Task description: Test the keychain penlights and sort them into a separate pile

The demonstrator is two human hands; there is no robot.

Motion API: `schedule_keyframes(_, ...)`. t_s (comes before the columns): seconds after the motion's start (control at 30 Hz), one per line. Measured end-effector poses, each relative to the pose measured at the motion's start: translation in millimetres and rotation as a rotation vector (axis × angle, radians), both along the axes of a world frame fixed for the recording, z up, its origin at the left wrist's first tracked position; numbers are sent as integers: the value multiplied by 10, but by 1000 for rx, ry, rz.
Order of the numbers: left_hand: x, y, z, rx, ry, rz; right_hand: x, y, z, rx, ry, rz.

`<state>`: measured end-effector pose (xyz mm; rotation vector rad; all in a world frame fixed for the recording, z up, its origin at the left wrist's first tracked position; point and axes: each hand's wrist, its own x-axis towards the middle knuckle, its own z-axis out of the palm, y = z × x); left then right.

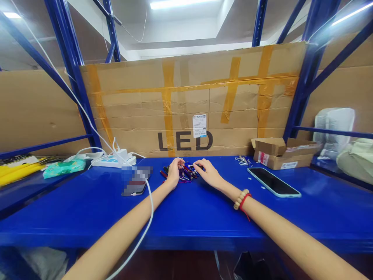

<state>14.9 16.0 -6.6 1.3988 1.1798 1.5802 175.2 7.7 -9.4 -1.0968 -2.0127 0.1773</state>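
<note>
A pile of small shiny metallic pieces (186, 173), purple, blue, dark red and black, lies on the blue shelf top (198, 210). Their exact kind is too small to make out; many look like short slim tubes. My left hand (174, 174) is cupped along the pile's left side, fingers curving over its back edge. From the right, my right hand (209, 173) reaches in with bent, open fingers, their tips at the pile's edge. Neither hand visibly lifts a piece. My right wrist wears a beaded bracelet (241, 199) and a red cord.
Left of the pile lies a partly blurred phone (136, 184) with a white cable (150, 217) crossing my left forearm. Behind stand a power strip (113, 159) and a cardboard wall (131, 116). Rightward are silver clips (242, 160), a phone (274, 182) and an open carton (282, 153).
</note>
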Motion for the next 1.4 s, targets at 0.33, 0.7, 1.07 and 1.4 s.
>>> schedule_keyframes(0.33,50,-36,-4,74,-48,5,8,49,-25,-34,17,-2)
schedule_keyframes(0.7,48,-35,-23,87,-44,4,-10,27,-57,-47,12,54)
schedule_keyframes(1.07,37,-13,-37,90,-28,0,-14,2,-27,-26,41,73)
schedule_keyframes(1.4,38,-8,-39,69,-18,12,-16,-27,-13,-16,66,58)
